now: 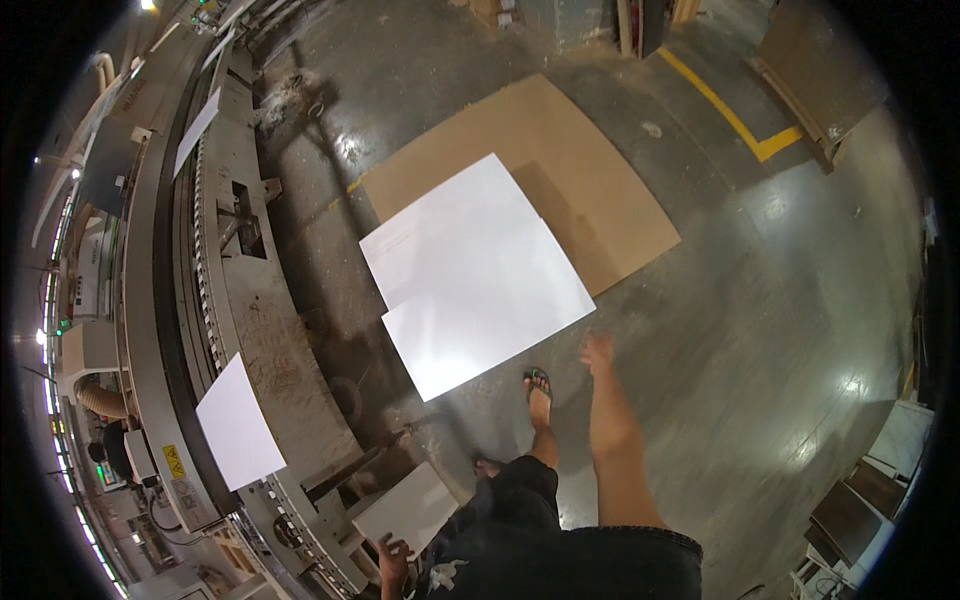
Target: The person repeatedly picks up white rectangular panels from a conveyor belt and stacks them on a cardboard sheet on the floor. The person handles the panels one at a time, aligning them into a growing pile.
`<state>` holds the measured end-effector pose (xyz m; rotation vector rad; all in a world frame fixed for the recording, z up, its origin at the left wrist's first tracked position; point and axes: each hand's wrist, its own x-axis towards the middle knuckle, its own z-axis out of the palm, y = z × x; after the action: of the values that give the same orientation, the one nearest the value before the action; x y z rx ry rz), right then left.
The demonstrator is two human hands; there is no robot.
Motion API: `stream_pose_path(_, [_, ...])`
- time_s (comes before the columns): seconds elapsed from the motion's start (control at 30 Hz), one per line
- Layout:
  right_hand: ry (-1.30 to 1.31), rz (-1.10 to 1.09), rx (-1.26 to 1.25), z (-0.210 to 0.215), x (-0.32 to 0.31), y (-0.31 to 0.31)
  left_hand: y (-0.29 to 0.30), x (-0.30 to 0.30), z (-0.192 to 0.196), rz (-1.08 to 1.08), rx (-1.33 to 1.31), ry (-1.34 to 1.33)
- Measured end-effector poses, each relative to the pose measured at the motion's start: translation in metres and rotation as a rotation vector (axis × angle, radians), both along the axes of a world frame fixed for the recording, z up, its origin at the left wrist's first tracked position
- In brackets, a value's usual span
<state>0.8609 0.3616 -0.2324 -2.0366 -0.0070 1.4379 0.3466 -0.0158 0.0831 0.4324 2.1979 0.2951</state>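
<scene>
Your left hand (393, 562), at 6 o'clock, holds the edge of a small white panel (407, 508) beside the conveyor machine (250, 330), fingers closed on it. Your right hand (597, 350) swings free with fingers apart. I think the panel may slip, because one hand grips only its corner

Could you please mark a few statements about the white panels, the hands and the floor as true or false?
1. The left hand touches a small white panel. True.
2. Two white panels lie overlapping on a brown board on the floor. True.
3. The right hand grips a white panel. False: it hangs free and holds nothing.
4. The machine carries no panels. False: a white panel rests on it.
</scene>
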Motion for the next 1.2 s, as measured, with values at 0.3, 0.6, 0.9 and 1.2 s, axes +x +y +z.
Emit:
stream_pose_path(0.3, [-0.472, 0.133, 0.101, -0.111, 0.015, 0.065, -0.031, -0.022, 0.026, 0.293, -0.26, -0.006])
stream_pose_path(0.6, [0.011, -0.412, -0.034, -0.078, -0.045, -0.001, -0.014, 0.021, 0.001, 0.243, -0.132, -0.061])
stream_pose_path(0.9, [0.37, -0.296, 0.066, 0.013, -0.037, -0.168, 0.162, 0.049, -0.083, 0.121, -0.029, -0.544])
stream_pose_path(1.2, [0.358, 0.048, 0.002, 0.164, 0.004, -0.192, 0.283, 0.154, -0.209, 0.712, 0.243, -0.713])
